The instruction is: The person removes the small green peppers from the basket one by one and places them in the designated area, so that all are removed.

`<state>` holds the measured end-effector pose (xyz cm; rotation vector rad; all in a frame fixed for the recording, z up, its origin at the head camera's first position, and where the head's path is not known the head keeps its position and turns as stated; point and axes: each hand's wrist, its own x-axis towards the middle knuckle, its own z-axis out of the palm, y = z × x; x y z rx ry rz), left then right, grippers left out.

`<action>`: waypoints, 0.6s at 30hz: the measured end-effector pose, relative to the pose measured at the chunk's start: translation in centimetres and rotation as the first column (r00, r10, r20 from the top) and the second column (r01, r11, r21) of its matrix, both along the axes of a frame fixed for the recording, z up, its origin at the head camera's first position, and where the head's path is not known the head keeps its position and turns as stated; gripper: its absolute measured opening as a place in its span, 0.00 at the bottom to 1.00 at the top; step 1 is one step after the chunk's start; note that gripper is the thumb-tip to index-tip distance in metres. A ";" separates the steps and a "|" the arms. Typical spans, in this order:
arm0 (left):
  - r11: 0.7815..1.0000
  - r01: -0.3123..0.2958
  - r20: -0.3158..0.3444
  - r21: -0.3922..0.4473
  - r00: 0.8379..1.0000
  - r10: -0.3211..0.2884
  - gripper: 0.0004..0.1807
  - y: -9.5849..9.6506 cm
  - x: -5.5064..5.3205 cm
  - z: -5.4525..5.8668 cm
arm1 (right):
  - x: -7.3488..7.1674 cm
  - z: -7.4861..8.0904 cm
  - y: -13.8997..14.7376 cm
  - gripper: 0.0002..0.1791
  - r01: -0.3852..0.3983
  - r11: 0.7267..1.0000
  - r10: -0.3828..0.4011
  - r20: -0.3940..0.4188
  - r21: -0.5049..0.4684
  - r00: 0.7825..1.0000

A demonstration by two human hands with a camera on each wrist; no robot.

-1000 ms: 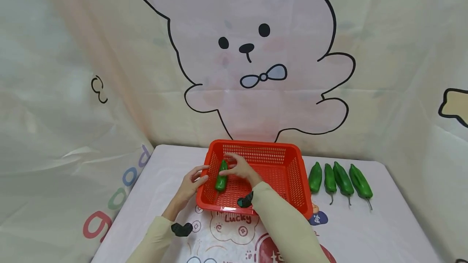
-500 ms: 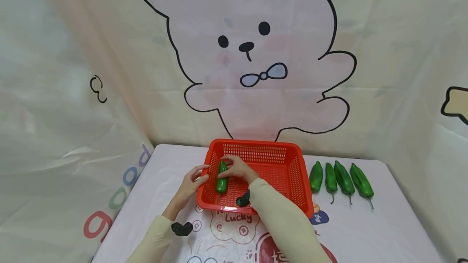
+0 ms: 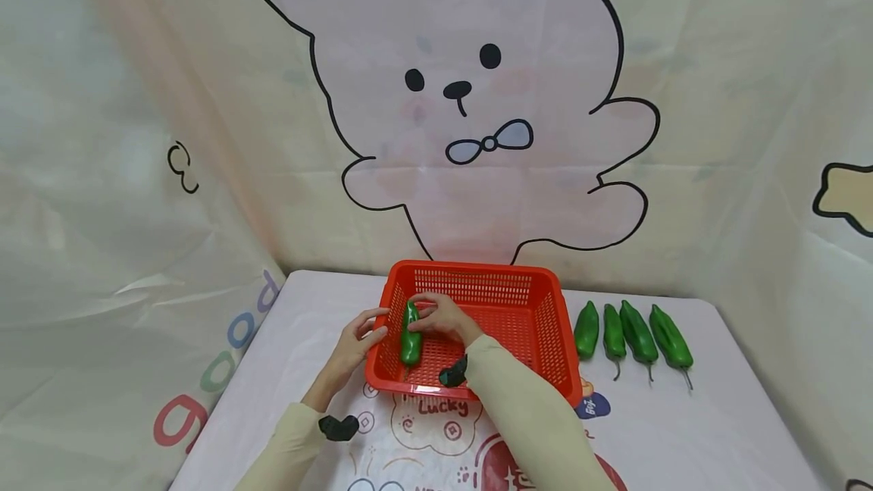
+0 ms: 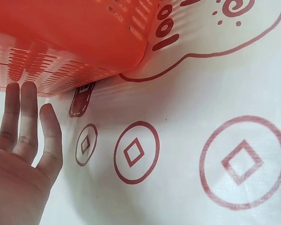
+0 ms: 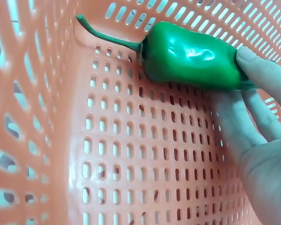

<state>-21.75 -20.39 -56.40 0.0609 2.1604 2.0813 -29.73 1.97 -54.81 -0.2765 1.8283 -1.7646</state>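
Observation:
A glossy green pepper (image 3: 411, 347) lies lengthwise near the left wall inside the red plastic basket (image 3: 525, 332). My right hand (image 3: 443, 318) reaches into the basket and pinches the pepper toward its tip. In the right wrist view the thumb (image 5: 257, 65) presses on the top of the pepper (image 5: 192, 56), with fingers under its far side; its long curved stem points away from the hand. My left hand (image 3: 355, 339) is at the basket's left rim. From the left wrist, that hand's fingers (image 4: 29, 112) look straight, tips against the slotted outer wall of the basket (image 4: 75, 42).
To the right of the basket, several green peppers (image 3: 637, 333) lie side by side with stems toward me. The white tablecloth (image 3: 723, 415) carries printed red drawings and lettering. A curtain with a cartoon animal (image 3: 477, 203) hangs behind the table.
The right hand's fingers have closed in on the pepper from just beside it. The pepper has shifted slightly left, toward the basket wall. The left hand stays in place at the rim.

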 end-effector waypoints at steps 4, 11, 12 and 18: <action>1.000 0.000 0.005 0.003 1.000 0.000 0.25 0.0 0.0 0.0 | 0.6 0.7 0.0 0.35 -0.041 0.999 0.042 0.063 -0.023 0.997; 1.000 0.001 0.004 -0.003 1.000 -0.001 0.25 -0.1 0.1 0.0 | 0.8 1.0 0.2 0.39 -0.090 0.995 0.093 0.111 -0.033 0.989; 1.000 0.000 0.003 -0.003 1.000 0.000 0.25 -0.1 0.2 0.0 | 0.8 0.9 0.2 0.39 -0.089 0.995 0.092 0.108 -0.035 0.990; 1.000 -0.014 -0.005 -0.014 1.000 0.014 0.26 0.0 0.3 -0.1 | 0.5 0.4 0.4 0.40 -0.035 0.995 0.042 0.080 -0.092 0.996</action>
